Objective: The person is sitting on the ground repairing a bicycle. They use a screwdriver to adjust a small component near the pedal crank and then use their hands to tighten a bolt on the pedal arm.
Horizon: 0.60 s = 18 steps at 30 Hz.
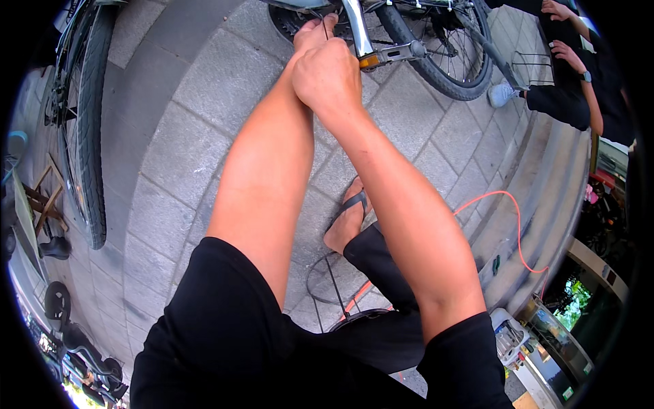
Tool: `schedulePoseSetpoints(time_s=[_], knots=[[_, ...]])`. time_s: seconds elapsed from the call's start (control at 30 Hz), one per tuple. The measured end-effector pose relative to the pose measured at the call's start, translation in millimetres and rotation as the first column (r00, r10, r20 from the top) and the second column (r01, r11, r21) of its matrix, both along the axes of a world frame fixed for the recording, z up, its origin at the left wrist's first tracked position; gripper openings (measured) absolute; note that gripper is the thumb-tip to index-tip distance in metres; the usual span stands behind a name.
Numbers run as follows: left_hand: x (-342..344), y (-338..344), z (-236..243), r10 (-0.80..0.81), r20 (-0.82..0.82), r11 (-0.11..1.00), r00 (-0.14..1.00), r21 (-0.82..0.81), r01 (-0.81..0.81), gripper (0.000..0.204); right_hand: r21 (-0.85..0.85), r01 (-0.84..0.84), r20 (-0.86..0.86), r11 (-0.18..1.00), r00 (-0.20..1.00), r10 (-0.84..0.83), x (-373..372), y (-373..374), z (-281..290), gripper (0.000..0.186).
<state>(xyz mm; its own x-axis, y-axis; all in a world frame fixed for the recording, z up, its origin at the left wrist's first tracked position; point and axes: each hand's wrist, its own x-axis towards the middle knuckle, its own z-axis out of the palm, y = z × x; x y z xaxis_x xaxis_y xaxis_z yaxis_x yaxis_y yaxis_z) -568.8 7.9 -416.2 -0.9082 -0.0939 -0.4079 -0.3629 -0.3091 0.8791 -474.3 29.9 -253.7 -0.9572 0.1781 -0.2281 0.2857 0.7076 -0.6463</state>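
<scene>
Both my arms reach to the bicycle at the top of the view. My right hand (328,76) is a closed fist in front of my left wrist. A thin dark rod (325,28) rises from its top; the rest is hidden by the fingers. Just beyond, my left hand (313,31) has its fingers bent and closed beside the chainring (285,22); what they grip cannot be made out. Close to the right of my fist are the silver crank arm (357,28) and a pedal (392,54) with an orange reflector.
A bicycle wheel (470,80) stands at the upper right, near another person's shoe (501,95). Another bicycle tyre (95,136) is at the left. An orange hose (519,232) runs over the steps (507,273). My sandalled foot (347,217) rests on the grey paving.
</scene>
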Motion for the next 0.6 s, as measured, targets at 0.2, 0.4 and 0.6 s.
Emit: schedulePoseSetpoints(time_s=[0.2,0.4,0.6], knots=[[20.0,-1.1,0.9,-0.025,-0.473,0.967,0.881,-0.235,-0.098,0.032,0.072,-0.032,-0.152,0.997,0.987,0.043,-8.8,-2.1,-21.1,0.059],[-6.2,-0.5,-1.6,0.007,0.014,0.977,1.000,0.214,-0.009,0.035,0.108,-0.080,-0.033,0.991,0.996,0.084,-12.8,-1.6,-15.9,0.059],[15.3,-2.3,-8.8,0.012,0.014,0.989,1.000,0.148,-0.014,0.034,0.129,-0.018,-0.001,0.992,1.000,0.018,-22.8,-8.5,-11.1,0.059]])
